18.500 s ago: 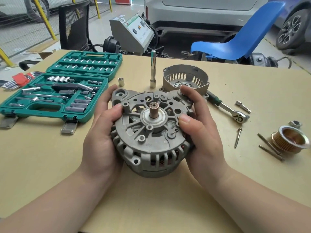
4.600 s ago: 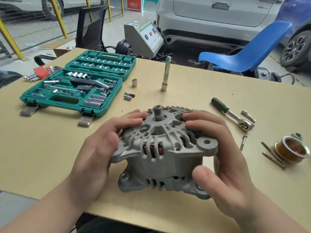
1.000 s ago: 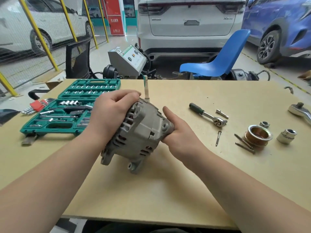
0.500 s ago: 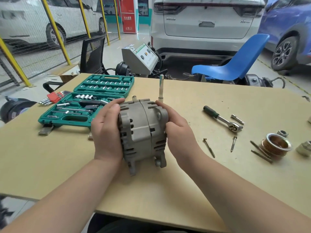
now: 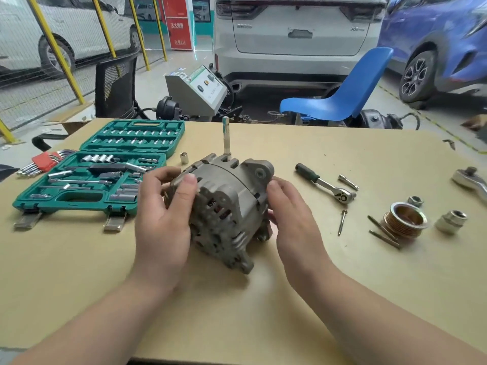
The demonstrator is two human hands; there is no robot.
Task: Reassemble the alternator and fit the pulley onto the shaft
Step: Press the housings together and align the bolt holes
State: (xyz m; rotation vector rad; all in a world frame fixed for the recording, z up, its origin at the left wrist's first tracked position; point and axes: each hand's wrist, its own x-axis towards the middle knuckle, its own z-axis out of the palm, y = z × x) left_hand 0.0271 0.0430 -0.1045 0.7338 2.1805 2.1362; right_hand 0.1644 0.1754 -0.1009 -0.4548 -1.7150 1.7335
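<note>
The grey alternator (image 5: 228, 204) lies on its side at the middle of the table, its two housing halves joined. My left hand (image 5: 164, 219) grips its left end, thumb on top and fingers curled around the housing. My right hand (image 5: 292, 219) cups the right end, its fingers hidden behind the housing. The shaft is out of sight. The brass-coloured pulley (image 5: 405, 219) stands on the table to the right, apart from both hands, with a nut (image 5: 415, 201) just behind it.
An open green socket set (image 5: 95, 172) lies at the left, hex keys (image 5: 43, 163) beside it. A ratchet (image 5: 326, 184), loose long bolts (image 5: 342, 222), a large socket (image 5: 450, 221) and a wrench head (image 5: 471, 181) lie at the right. An upright extension bar (image 5: 226, 138) and a small socket (image 5: 184, 157) stand behind the alternator.
The alternator has been turned and tilted between my hands, its mounting ear now up at the right. My left thumb moved onto its top. The view has shifted.
</note>
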